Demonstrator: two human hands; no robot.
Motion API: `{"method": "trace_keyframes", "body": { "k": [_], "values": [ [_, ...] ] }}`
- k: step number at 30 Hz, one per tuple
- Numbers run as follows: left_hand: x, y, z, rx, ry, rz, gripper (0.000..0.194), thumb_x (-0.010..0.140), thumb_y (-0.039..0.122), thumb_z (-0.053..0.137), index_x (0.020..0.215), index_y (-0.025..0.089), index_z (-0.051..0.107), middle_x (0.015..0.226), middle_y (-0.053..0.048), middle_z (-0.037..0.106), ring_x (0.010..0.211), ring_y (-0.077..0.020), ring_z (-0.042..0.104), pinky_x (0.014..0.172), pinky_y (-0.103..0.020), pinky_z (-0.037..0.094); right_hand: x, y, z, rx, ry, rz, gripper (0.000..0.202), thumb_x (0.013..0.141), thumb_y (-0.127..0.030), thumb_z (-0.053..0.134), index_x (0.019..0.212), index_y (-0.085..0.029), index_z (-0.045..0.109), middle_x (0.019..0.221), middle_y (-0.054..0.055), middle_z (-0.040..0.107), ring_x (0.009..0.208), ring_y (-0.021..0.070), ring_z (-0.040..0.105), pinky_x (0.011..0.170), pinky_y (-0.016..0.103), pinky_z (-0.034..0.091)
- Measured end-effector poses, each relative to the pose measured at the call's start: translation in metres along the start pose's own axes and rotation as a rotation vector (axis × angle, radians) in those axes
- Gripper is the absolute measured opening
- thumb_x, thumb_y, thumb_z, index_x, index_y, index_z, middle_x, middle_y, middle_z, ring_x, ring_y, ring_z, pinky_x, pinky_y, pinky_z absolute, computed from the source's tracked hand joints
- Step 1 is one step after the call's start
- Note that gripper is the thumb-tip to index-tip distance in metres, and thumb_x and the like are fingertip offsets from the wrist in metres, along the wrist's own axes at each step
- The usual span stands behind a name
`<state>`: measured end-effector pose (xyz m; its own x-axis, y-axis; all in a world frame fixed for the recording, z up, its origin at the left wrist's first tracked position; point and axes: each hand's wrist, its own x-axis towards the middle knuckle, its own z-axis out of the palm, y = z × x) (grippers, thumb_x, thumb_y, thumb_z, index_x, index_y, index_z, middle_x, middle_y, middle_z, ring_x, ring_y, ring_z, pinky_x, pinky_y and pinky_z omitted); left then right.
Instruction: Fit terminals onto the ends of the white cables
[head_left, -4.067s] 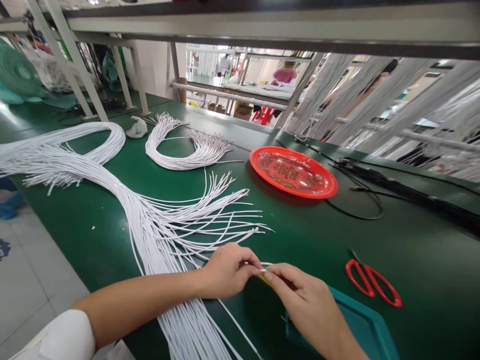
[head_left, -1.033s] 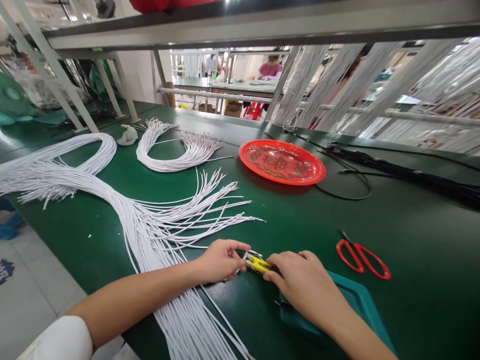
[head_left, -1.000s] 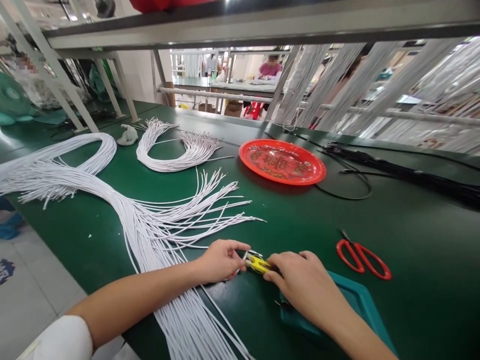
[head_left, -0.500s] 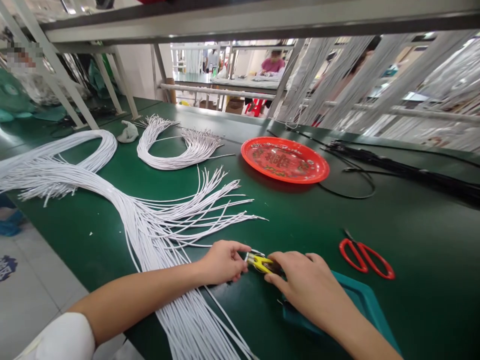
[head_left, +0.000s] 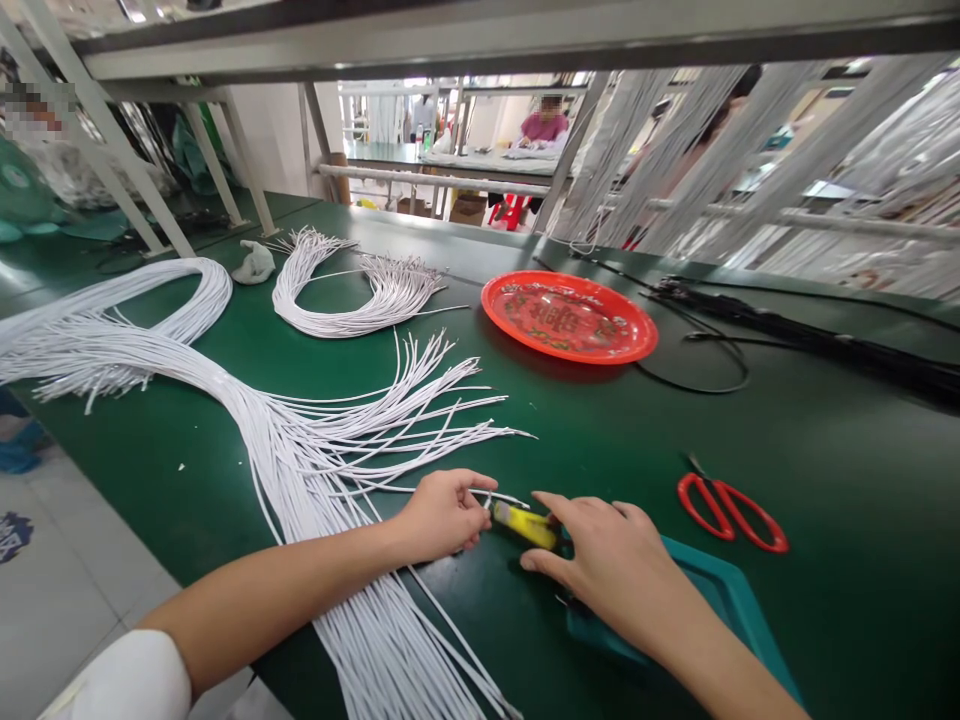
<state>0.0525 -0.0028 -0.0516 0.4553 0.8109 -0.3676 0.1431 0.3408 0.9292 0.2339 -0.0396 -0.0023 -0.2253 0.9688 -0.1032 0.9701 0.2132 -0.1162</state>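
My left hand [head_left: 446,512] is closed in a pinch on a thin white cable [head_left: 506,496], whose end sticks out to the right past the fingertips. My right hand [head_left: 600,545] holds a small yellow-and-black hand tool [head_left: 525,522], which looks like snips or pliers and is blurred. The tool's tip points left and comes close to my left fingertips; whether it touches the cable I cannot tell. Under my left forearm lies a large bundle of white cables [head_left: 281,455], its loose ends fanning out to the right.
A teal tray [head_left: 739,600] sits beneath my right hand. Red-handled scissors [head_left: 731,510] lie to its right. Farther back are a red oval tray [head_left: 570,318], a curved cable bundle [head_left: 330,315] and black cables [head_left: 810,335]. A shelf beam [head_left: 480,40] crosses above; a person sits beyond.
My right thumb and forefinger have spread wider around the yellow tool, and it has turned slightly. More of the cable end shows above it. My left hand has barely moved.
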Motion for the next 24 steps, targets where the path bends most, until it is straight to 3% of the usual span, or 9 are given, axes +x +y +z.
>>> {"method": "trace_keyframes", "body": {
  "k": [5, 8, 11, 15, 18, 21, 24],
  "values": [
    [-0.003, 0.011, -0.001, -0.076, 0.059, 0.031, 0.052, 0.064, 0.010, 0.051, 0.116, 0.013, 0.049, 0.061, 0.004, 0.055, 0.037, -0.0031, 0.043, 0.034, -0.014, 0.036, 0.001, 0.002, 0.001, 0.093, 0.020, 0.028, 0.048, 0.070, -0.049, 0.054, 0.107, -0.020, 0.058, 0.094, 0.010, 0.066, 0.090, 0.0246, 0.057, 0.086, 0.045, 0.031],
    [-0.007, 0.022, -0.004, -0.200, 0.034, 0.054, 0.058, 0.064, 0.011, 0.054, 0.121, 0.011, 0.045, 0.061, 0.003, 0.056, 0.037, -0.0026, 0.042, 0.034, -0.013, 0.034, 0.002, 0.002, -0.001, 0.196, 0.021, 0.071, 0.048, 0.071, -0.052, 0.052, 0.106, -0.021, 0.059, 0.092, 0.008, 0.067, 0.090, 0.0243, 0.058, 0.091, 0.048, 0.030],
    [-0.010, 0.030, -0.008, -0.354, -0.051, 0.025, 0.047, 0.065, 0.011, 0.055, 0.111, 0.011, 0.055, 0.062, 0.002, 0.056, 0.037, -0.0004, 0.038, 0.035, -0.012, 0.029, 0.000, 0.002, -0.006, 0.334, 0.077, 0.148, 0.047, 0.072, -0.054, 0.049, 0.104, -0.021, 0.060, 0.094, 0.006, 0.067, 0.091, 0.0243, 0.059, 0.091, 0.046, 0.034],
    [-0.012, 0.034, -0.013, -0.515, -0.177, -0.029, 0.032, 0.065, 0.013, 0.062, 0.097, 0.011, 0.063, 0.061, 0.002, 0.056, 0.038, 0.0013, 0.037, 0.036, -0.012, 0.023, -0.003, 0.005, -0.010, 0.512, 0.190, 0.330, 0.046, 0.073, -0.056, 0.044, 0.098, -0.022, 0.063, 0.103, 0.006, 0.065, 0.095, 0.0236, 0.058, 0.078, 0.036, 0.046],
    [-0.013, 0.037, -0.014, -0.530, -0.227, -0.028, 0.027, 0.063, 0.017, 0.068, 0.089, 0.009, 0.065, 0.060, 0.000, 0.057, 0.039, 0.0010, 0.039, 0.038, -0.013, 0.024, -0.004, 0.006, -0.008, 0.560, 0.226, 0.344, 0.044, 0.072, -0.056, 0.045, 0.094, -0.023, 0.064, 0.100, 0.004, 0.066, 0.094, 0.0229, 0.059, 0.079, 0.035, 0.047],
    [-0.012, 0.038, -0.014, -0.483, -0.227, -0.020, 0.025, 0.061, 0.020, 0.071, 0.082, 0.008, 0.065, 0.055, 0.001, 0.056, 0.040, 0.0000, 0.040, 0.039, -0.014, 0.025, -0.003, 0.007, -0.005, 0.570, 0.250, 0.321, 0.043, 0.072, -0.055, 0.046, 0.092, -0.023, 0.065, 0.100, 0.005, 0.067, 0.095, 0.0230, 0.059, 0.083, 0.037, 0.046],
    [-0.009, 0.037, -0.015, -0.405, -0.142, -0.014, 0.024, 0.058, 0.023, 0.073, 0.074, 0.007, 0.065, 0.048, 0.003, 0.051, 0.039, -0.0007, 0.038, 0.039, -0.014, 0.025, -0.003, 0.008, -0.005, 0.578, 0.272, 0.319, 0.042, 0.073, -0.054, 0.045, 0.091, -0.023, 0.065, 0.099, 0.005, 0.067, 0.094, 0.0229, 0.060, 0.082, 0.037, 0.046]
  ]
}}
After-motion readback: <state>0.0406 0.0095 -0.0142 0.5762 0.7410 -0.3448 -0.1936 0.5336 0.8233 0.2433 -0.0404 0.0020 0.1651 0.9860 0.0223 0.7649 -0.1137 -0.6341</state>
